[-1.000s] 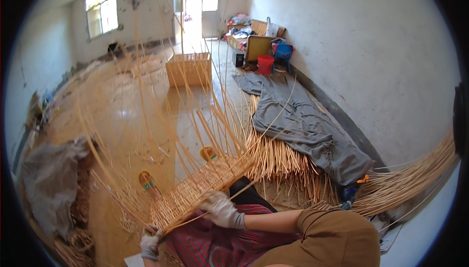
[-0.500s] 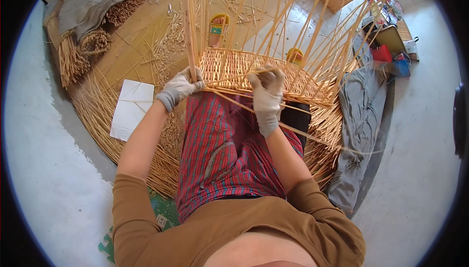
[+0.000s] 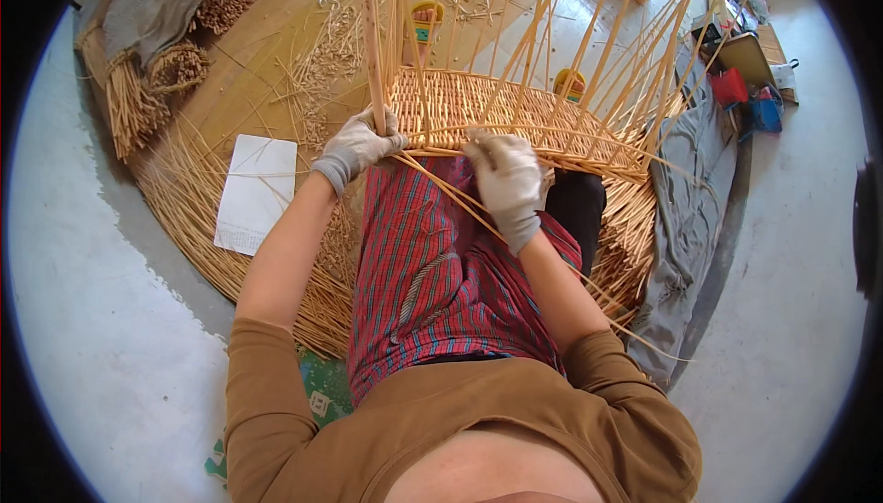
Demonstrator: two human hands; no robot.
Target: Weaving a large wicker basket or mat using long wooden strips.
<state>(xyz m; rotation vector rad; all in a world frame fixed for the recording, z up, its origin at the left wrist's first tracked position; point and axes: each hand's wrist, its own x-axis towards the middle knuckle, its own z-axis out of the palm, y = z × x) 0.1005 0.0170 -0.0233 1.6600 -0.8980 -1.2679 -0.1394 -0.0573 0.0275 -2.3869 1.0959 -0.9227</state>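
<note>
A woven wicker panel with many upright stakes lies across my lap, its near edge toward me. My left hand, in a pale work glove, is closed round the foot of a thick corner stake at the panel's left corner. Close to the middle of the near edge is my gloved right hand, its fingers curled in and slightly blurred; what they grip is hidden. Loose wicker strands run from beside my left hand, slanting down under the right hand and forearm. Another thin strand crosses over the panel to the right.
Long wicker rods spread on the floor at left and right. A white sheet lies on the left ones. Tied rod bundles stand at far left, grey cloth at right. A red container and a blue one are beyond.
My right hand has come down from a raised pinch on a thin strand to the panel's near edge. That strand now extends past it to the right. My left hand keeps its hold.
</note>
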